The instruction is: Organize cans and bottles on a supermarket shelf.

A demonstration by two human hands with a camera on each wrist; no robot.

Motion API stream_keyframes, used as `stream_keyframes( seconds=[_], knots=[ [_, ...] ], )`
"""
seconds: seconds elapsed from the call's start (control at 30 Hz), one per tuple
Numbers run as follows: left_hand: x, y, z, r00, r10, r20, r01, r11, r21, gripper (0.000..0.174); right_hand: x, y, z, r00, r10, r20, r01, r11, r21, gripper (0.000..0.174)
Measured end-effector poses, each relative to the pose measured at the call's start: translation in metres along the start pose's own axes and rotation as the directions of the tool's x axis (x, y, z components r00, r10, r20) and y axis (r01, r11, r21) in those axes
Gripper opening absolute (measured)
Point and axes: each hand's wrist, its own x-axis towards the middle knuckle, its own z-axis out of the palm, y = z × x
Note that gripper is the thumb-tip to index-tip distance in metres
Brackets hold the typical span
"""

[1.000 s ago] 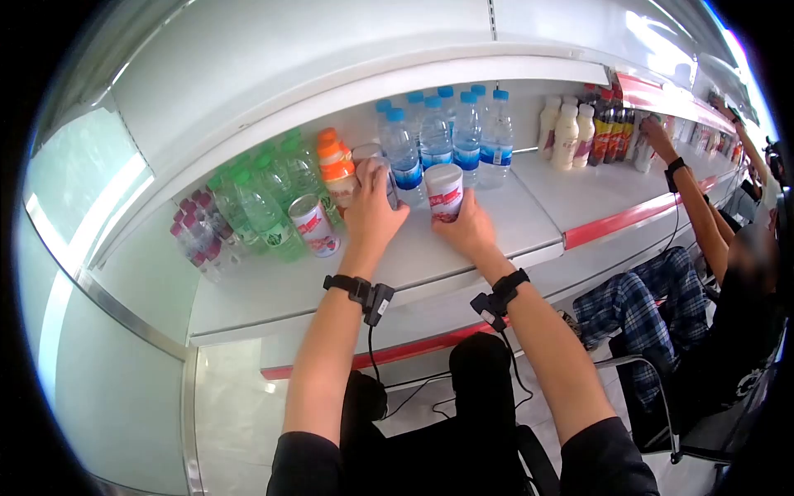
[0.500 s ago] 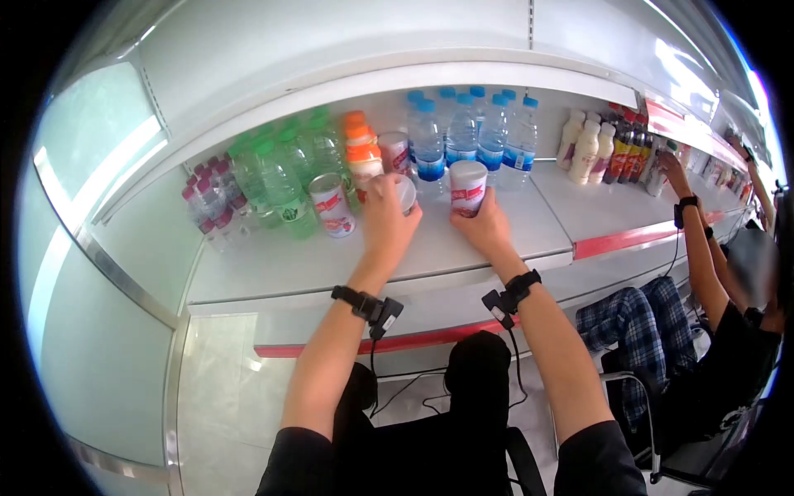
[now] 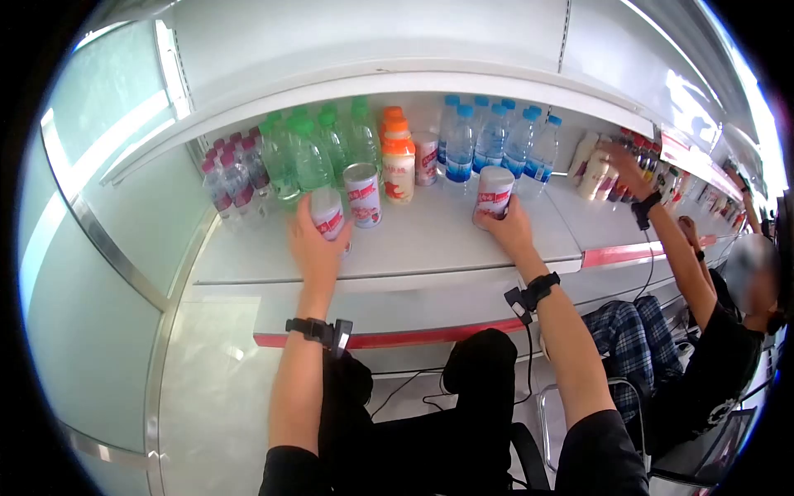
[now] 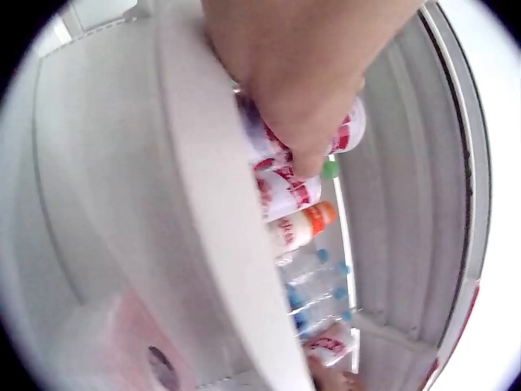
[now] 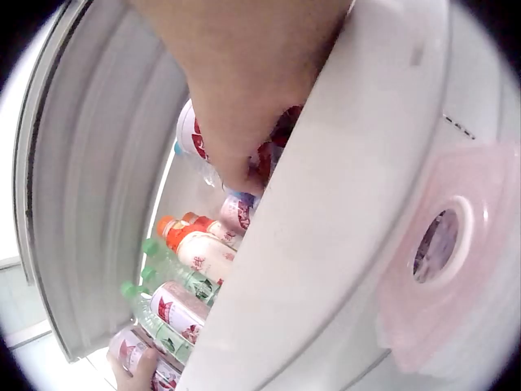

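Observation:
My left hand [image 3: 314,252] grips a white can with red lettering [image 3: 327,217] near the front left of the shelf. Just right of it stands a similar can [image 3: 364,198], its pale top showing. My right hand [image 3: 514,230] holds another white-and-red can [image 3: 495,194] upright, thumb and fingers round its lower part. Between the hands is an orange-capped bottle [image 3: 399,172] with a milky body. A further can [image 3: 425,157] stands behind, beside that bottle. In the left wrist view, the hand hides much of its can [image 4: 352,130].
Green-capped bottles [image 3: 310,157] and small purple-capped bottles [image 3: 236,186] stand at the left. Blue-capped water bottles [image 3: 492,140] are behind my right hand. An upper shelf edge [image 3: 380,83] overhangs. Another person's arm [image 3: 674,240] reaches into the shelf at the right.
My left hand has carried its can from beside the orange-capped bottle leftward, past the standing can, to the green-capped bottles. My right hand keeps hold of its can. The head view has shifted.

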Motion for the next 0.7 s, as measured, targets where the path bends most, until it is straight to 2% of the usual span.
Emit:
stream_keyframes(
  seconds=[0.07,0.13,0.17,0.2,0.23,0.3,0.33,0.4,0.43,0.5,0.53,0.57,0.63,0.67,0.7],
  knots=[
    [-0.005,-0.006,0.003,0.999,-0.051,-0.011,0.050,0.996,-0.067,0.074,0.002,0.004,0.000,0.999,-0.022,0.023,0.021,0.999,0.046,0.068],
    [-0.005,-0.011,0.005,0.999,-0.044,-0.002,0.044,0.999,0.022,0.083,-0.001,0.001,-0.001,0.998,-0.042,0.049,0.038,0.995,0.091,0.070],
    [-0.005,-0.010,0.004,0.999,-0.054,-0.009,0.054,0.998,0.013,0.083,-0.004,-0.003,-0.003,0.989,-0.062,0.133,0.048,0.993,0.104,0.071],
    [-0.006,-0.010,0.002,0.990,-0.129,0.061,0.127,0.992,0.023,0.082,-0.003,-0.008,-0.001,0.972,-0.083,0.219,0.057,0.991,0.122,0.073],
    [-0.005,-0.009,0.000,0.971,-0.200,0.131,0.197,0.980,0.040,0.081,-0.002,-0.020,0.000,0.971,-0.091,0.221,0.066,0.991,0.119,0.073],
    [-0.006,-0.011,0.001,0.977,-0.175,0.118,0.171,0.984,0.046,0.081,-0.006,-0.044,0.003,0.941,-0.173,0.291,0.205,0.975,-0.085,0.072],
    [-0.007,-0.012,0.001,0.984,-0.145,0.106,0.140,0.989,0.051,0.081,-0.004,-0.051,0.010,0.941,-0.172,0.293,0.205,0.975,-0.086,0.072],
    [-0.008,-0.014,0.002,0.986,-0.133,0.097,0.130,0.991,0.031,0.081,0.009,-0.066,0.024,0.891,-0.053,0.450,0.080,0.996,-0.042,0.069],
    [-0.009,-0.014,0.003,0.989,-0.118,0.084,0.118,0.993,0.010,0.080,0.013,-0.074,0.032,0.889,-0.049,0.455,0.078,0.996,-0.045,0.069],
    [-0.008,-0.010,0.000,0.987,-0.127,0.096,0.126,0.992,0.021,0.080,0.020,-0.089,0.051,0.904,0.176,0.389,-0.204,0.978,0.031,0.066],
    [-0.007,-0.010,-0.001,0.986,-0.130,0.103,0.128,0.991,0.030,0.080,0.025,-0.085,0.065,0.934,0.167,0.315,-0.204,0.975,0.087,0.058],
    [-0.008,-0.012,0.000,0.986,-0.133,0.101,0.131,0.991,0.032,0.080,0.032,-0.081,0.079,0.934,0.165,0.318,-0.202,0.976,0.087,0.058],
    [-0.008,-0.015,0.002,0.988,-0.107,0.107,0.107,0.994,0.010,0.081,0.043,-0.077,0.100,0.960,0.215,0.178,-0.257,0.929,0.267,0.055],
    [-0.009,-0.015,0.003,0.988,-0.111,0.107,0.110,0.994,0.012,0.081,0.046,-0.075,0.107,0.963,0.180,0.202,-0.244,0.900,0.362,0.041],
    [-0.009,-0.015,0.004,0.993,-0.087,0.080,0.086,0.996,0.016,0.080,0.047,-0.071,0.111,0.962,0.182,0.205,-0.247,0.900,0.360,0.041]
  ],
)
